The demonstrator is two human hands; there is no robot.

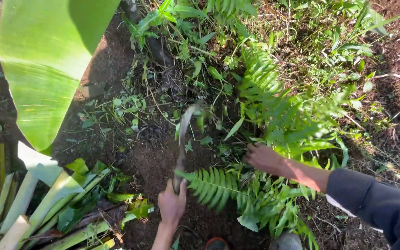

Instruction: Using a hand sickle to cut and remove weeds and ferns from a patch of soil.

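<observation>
Entry, head view, as I log it from my station: one curved sickle with a dull grey metal blade and a dark handle [183, 139], its long axis running nearly straight away from the body, handle near, hooked tip far and bent toward the right, blurred in the picture. My left hand [172, 203] is wrapped closed around the handle's lower end, so the tool lies directly ahead of that hand. My right hand [262, 157], dark blue sleeve pushed back on the forearm, is pressed down into a clump of green ferns with long toothed fronds [274, 115]; I cannot tell whether its fingers are closed on stems or only lying flat, since leaves cover them. The blade stands just left of the fern clump, apart from the right hand, with one fern frond [214, 185] crossing near the handle. The left hand is the nearer to the tool; the right is the nearer to the ferns. Also present: dark brown bare soil [149, 157], a broad pale green banana leaf [42, 69] upper left, cut pale green banana stalks [47, 203] heaped lower left. Containers: I see none
</observation>
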